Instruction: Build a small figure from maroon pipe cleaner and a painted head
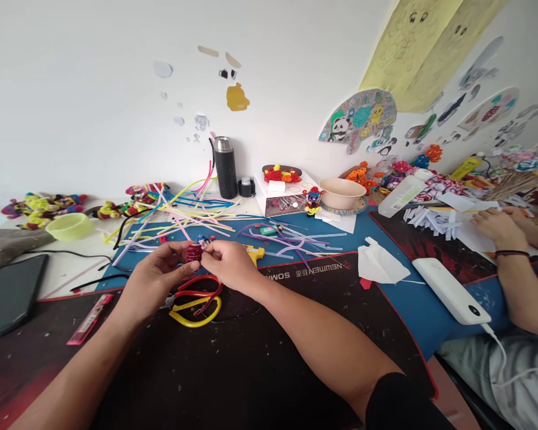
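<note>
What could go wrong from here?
1. The small dark red piece in the left hand could slip and drop among the red handle and yellow handle just below.
2. The right hand might knock the yellow tool partly hidden behind it.
3. A forearm could nudge the pink box lying beside it.

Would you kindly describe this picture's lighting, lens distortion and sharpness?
Head view: wall brightly, softly lit; same view: phone seemingly stretched by the wide lens at left; same view: fine detail on the maroon piece in the left hand hard to make out.
</note>
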`<action>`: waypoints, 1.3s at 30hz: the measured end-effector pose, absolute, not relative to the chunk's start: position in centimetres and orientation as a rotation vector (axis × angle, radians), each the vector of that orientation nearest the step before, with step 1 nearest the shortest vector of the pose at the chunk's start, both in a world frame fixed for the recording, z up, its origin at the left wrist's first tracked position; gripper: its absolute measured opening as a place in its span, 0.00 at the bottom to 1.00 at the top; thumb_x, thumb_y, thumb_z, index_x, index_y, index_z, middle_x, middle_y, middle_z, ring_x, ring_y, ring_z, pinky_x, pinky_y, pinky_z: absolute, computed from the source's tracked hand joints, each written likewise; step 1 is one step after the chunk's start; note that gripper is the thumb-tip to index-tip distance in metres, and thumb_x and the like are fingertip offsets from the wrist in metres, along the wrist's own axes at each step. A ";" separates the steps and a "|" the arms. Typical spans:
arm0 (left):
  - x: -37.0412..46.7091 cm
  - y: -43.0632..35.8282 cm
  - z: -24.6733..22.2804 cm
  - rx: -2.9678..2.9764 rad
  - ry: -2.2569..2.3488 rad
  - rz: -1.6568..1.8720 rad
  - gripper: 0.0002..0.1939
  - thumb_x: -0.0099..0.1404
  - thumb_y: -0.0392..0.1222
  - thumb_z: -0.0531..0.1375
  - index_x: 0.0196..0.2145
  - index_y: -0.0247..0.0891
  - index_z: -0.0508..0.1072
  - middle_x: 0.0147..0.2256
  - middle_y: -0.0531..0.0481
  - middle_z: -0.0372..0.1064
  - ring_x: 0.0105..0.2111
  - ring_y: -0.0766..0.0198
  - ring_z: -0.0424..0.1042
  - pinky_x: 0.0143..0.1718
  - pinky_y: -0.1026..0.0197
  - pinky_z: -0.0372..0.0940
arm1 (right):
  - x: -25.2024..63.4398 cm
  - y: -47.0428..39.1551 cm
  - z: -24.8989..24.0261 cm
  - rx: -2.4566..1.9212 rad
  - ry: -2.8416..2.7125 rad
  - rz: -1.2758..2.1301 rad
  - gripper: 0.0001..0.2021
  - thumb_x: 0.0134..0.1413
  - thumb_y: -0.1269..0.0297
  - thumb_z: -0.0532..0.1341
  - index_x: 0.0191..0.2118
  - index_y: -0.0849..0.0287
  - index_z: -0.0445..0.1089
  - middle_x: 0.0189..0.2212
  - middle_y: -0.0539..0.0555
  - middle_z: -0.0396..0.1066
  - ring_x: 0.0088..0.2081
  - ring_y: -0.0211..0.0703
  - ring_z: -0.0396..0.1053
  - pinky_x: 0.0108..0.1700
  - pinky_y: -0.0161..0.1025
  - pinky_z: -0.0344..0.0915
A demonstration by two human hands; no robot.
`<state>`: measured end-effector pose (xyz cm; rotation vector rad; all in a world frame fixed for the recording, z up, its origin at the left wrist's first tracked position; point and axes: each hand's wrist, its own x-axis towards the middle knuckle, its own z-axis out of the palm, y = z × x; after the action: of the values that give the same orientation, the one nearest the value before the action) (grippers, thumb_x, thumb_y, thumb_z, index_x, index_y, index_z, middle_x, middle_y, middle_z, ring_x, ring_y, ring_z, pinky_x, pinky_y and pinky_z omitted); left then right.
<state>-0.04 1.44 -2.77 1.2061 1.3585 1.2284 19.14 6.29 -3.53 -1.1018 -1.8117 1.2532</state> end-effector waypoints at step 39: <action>-0.8 1.8 -2.6 1.041 1.315 1.227 0.32 0.48 0.62 0.86 0.44 0.42 0.89 0.43 0.44 0.88 0.42 0.56 0.83 0.44 0.62 0.78 | 18.8 5.5 -3.0 -1.089 -1.683 1.351 0.09 0.65 0.67 0.68 0.32 0.55 0.73 0.18 0.42 0.65 0.21 0.37 0.64 0.27 0.35 0.55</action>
<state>-0.79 1.78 -2.63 1.0415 1.3147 1.2265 18.83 5.53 -3.05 -1.0894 -1.6833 1.3507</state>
